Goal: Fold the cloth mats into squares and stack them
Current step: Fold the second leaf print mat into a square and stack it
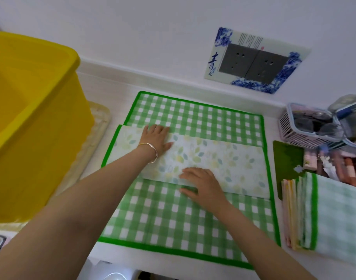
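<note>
A green-and-white checked cloth mat [193, 217] with a green border lies spread on the white table. A band of it is folded over across the middle, showing its pale leaf-patterned underside [219, 160]. My left hand [156, 139], with a thin bangle on the wrist, presses flat on the left end of that band. My right hand [202, 183] lies flat on the band's near edge, fingers pointing left. A stack of folded mats [322, 217] sits at the right, its top one pale green checked.
A large yellow plastic bin [31, 122] stands at the left on a pale tray. At the back right are a white basket [306, 126] of small items, a dark green card [286, 160] and small packets. A wall socket plate [254, 61] is behind.
</note>
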